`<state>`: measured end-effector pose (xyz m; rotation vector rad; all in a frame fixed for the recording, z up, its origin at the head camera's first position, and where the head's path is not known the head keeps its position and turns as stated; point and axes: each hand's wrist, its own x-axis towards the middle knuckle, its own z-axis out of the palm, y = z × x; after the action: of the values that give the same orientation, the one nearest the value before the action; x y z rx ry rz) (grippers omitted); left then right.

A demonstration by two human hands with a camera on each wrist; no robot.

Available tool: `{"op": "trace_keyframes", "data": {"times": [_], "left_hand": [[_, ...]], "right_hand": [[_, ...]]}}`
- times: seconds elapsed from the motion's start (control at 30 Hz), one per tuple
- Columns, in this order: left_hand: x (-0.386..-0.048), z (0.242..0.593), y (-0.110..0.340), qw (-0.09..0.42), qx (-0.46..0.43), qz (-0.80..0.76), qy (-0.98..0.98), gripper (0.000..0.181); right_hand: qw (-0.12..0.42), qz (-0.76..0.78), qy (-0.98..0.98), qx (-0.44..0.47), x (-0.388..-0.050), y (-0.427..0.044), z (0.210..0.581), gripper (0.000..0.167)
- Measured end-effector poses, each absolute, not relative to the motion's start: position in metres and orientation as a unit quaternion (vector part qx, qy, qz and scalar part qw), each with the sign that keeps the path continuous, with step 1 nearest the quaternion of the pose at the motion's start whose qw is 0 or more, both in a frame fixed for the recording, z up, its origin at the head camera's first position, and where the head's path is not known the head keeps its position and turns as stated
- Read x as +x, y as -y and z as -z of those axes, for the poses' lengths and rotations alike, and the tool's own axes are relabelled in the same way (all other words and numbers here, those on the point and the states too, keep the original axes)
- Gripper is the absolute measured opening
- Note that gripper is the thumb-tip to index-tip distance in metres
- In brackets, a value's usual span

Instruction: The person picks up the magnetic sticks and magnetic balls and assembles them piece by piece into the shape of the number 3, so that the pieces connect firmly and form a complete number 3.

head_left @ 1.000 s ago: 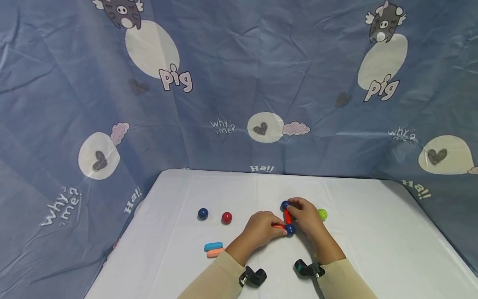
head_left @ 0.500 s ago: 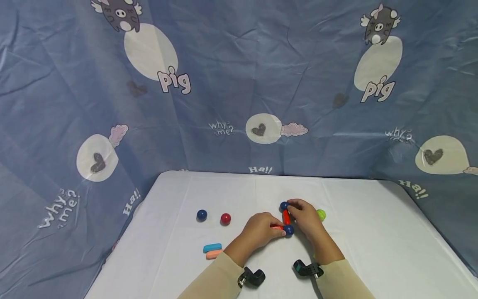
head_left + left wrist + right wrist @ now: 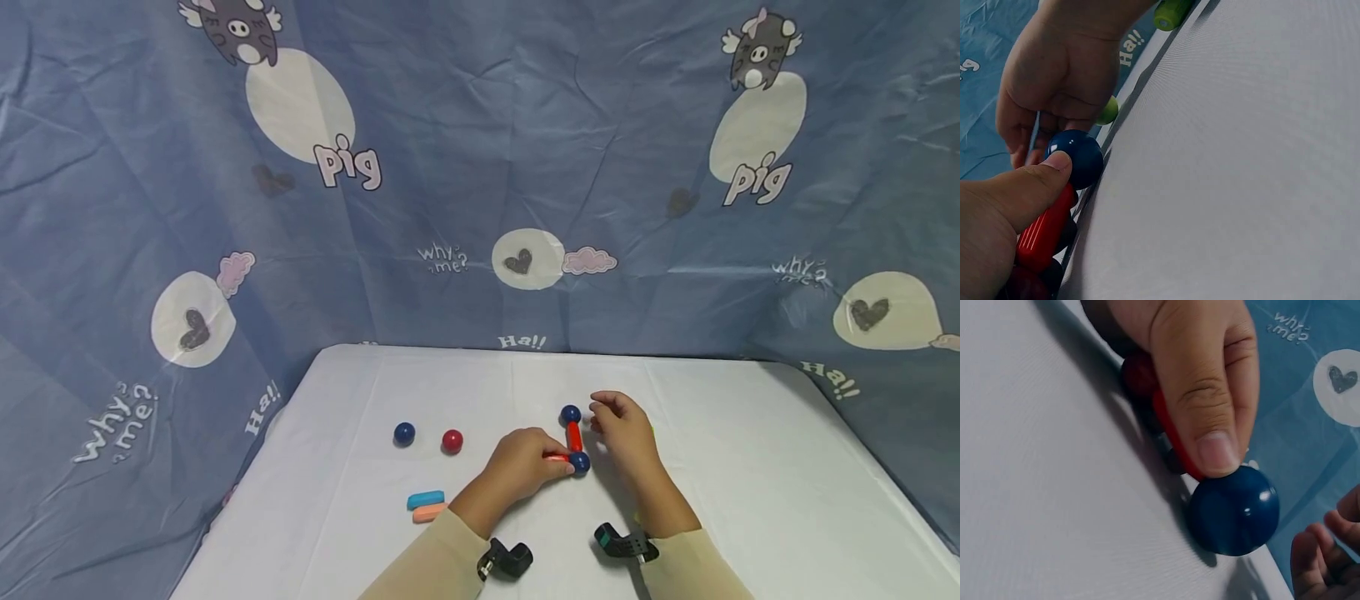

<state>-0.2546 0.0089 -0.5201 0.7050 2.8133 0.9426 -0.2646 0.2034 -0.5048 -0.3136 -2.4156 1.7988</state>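
Note:
My left hand [image 3: 525,462] pinches a red stick [image 3: 1044,231] near its end, the thumb touching the blue ball [image 3: 579,463] joined there. From that ball a second red stick [image 3: 574,437] runs away across the table to another blue ball [image 3: 570,414]. Just right of this far ball is my right hand [image 3: 626,429], fingers loosely bent and holding nothing. In the right wrist view the near blue ball [image 3: 1234,511] shows large below the left thumb, with the right hand's fingers [image 3: 1310,562] apart from it.
Left on the white table [image 3: 360,533] lie a blue ball [image 3: 404,434], a red ball [image 3: 452,442], a blue stick [image 3: 426,500] and an orange stick [image 3: 430,512]. A green ball [image 3: 1108,111] and green stick [image 3: 1171,14] are near the right arm, mostly hidden in the head view.
My right hand has let go of the far blue ball and shifted slightly right, its fingers now apart from it. The left hand keeps its grip, and the joined pieces stay in place.

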Motion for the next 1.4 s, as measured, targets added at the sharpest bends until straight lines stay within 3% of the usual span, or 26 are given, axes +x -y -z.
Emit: {"op": "trace_keyframes", "data": {"times": [0.43,0.7,1.07,1.4], "left_hand": [[-0.256,0.522,-0.008,0.044,0.235,-0.31,-0.92,0.02],[-0.256,0.521,-0.006,0.039,0.23,-0.312,-0.921,0.022],[-0.257,0.524,-0.009,0.038,0.231,-0.301,-0.924,0.022],[-0.256,0.524,-0.01,0.052,0.213,-0.302,-0.928,0.022]], "right_hand": [[0.092,-0.573,0.812,-0.063,-0.26,-0.21,0.487,0.03],[0.122,-0.54,0.829,-0.084,-0.257,-0.228,0.475,0.028],[0.111,-0.422,0.898,-0.058,-0.231,-0.241,0.461,0.028],[0.037,-0.35,0.935,0.046,-0.198,-0.248,0.466,0.024]]}}
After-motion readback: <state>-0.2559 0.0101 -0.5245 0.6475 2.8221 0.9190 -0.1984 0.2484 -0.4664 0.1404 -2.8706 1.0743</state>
